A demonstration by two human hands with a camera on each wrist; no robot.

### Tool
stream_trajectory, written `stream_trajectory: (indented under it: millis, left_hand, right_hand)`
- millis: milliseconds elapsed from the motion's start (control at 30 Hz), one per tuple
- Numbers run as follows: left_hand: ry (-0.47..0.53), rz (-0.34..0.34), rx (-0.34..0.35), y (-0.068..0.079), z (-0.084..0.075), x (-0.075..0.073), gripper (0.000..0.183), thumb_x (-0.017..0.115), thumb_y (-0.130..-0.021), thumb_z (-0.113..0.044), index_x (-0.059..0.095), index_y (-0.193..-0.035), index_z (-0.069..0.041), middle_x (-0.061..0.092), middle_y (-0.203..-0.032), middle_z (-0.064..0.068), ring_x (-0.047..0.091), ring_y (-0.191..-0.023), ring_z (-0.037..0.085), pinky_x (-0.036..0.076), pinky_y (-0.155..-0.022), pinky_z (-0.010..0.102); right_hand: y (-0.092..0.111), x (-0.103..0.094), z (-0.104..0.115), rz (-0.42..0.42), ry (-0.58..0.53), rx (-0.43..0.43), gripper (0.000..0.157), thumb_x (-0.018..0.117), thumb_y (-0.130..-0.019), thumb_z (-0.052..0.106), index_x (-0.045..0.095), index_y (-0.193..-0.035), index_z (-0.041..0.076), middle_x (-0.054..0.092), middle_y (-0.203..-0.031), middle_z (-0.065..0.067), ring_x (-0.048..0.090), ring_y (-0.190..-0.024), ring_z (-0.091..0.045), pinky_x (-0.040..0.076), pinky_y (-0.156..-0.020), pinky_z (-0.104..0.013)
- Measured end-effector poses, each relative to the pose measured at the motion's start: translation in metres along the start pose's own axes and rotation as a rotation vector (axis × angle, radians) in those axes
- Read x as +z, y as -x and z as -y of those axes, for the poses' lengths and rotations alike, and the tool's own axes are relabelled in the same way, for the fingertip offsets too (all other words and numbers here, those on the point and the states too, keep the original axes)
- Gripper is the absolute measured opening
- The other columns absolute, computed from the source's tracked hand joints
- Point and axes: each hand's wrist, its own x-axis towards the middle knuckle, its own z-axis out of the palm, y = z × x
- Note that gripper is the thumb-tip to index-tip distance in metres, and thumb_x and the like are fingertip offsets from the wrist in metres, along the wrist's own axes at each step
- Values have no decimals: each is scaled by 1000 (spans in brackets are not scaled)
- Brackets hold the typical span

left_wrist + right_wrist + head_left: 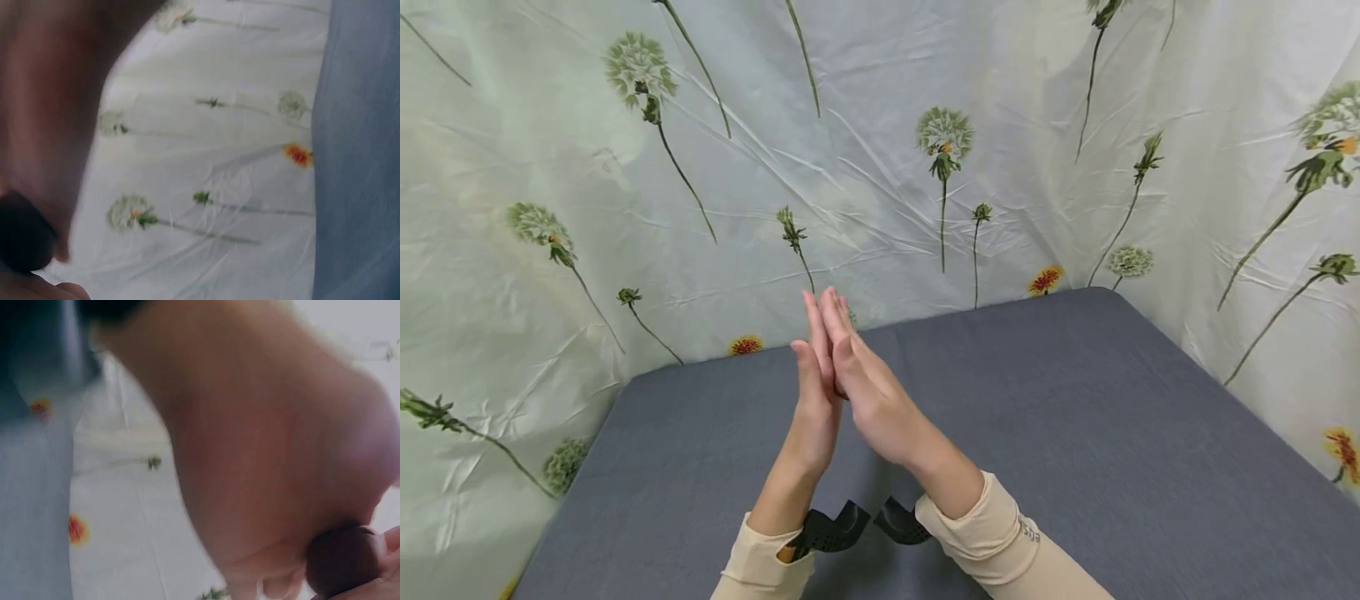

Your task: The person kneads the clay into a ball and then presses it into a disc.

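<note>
My left hand (817,408) and right hand (874,400) are raised above the table, palms facing each other. Their fingers are straight and point up and away, with the fingertips close together. Between the palms sits a small, dark brown, rounded object (345,561), pressed from both sides. The left wrist view shows the same dark object (25,234) at its lower left edge. From the head view only a sliver of it shows at the base of the palms; the rest is hidden, and I cannot tell its kind.
A table with a dark grey-blue cover (1037,417) spreads beneath both hands. Behind it and along its sides hangs a pale curtain (865,150) printed with dandelions and orange flowers. Black camera mounts (837,529) sit at both wrists, near the cream sleeves (992,533).
</note>
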Motion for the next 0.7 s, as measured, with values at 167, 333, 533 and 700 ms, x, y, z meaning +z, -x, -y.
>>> stream_trajectory:
  millis: [167,333,533,700]
  left_hand:
    - [-77,23,54,6,-10,10,85,-2,-99,-85,-24,-167,-38,-18,-177,-20,-16,-167,9,-9,-132,64]
    - [-75,-74,111,7,-22,-2,90,5,-96,-92,-20,-168,-44,-12,-179,-19,-14,-167,11,-11,-132,64]
    - [36,-180,111,2,-19,-31,83,10,-99,-89,-15,-167,-50,-4,-181,-16,-14,-168,9,-11,-135,54]
    - [99,-170,23,-3,-8,-38,79,9,-99,-88,-15,-166,-53,-2,-182,-11,-12,-169,14,-5,-137,51]
  right_hand:
    - [-5,-9,-12,-11,-119,73,90,11,-106,77,-6,-173,21,-7,-181,8,3,-168,-14,26,-131,-56]
    - [-6,7,-19,82,-86,104,90,9,-105,76,-14,-172,19,-15,-180,8,-10,-167,-13,5,-137,-53]
    - [1,33,-9,199,40,83,86,1,-106,75,-17,-170,21,-24,-176,12,-20,-164,-7,0,-137,-49]
    - [5,35,1,169,119,4,87,-1,-107,72,-9,-171,14,-20,-179,7,-22,-164,-8,-2,-137,-46]
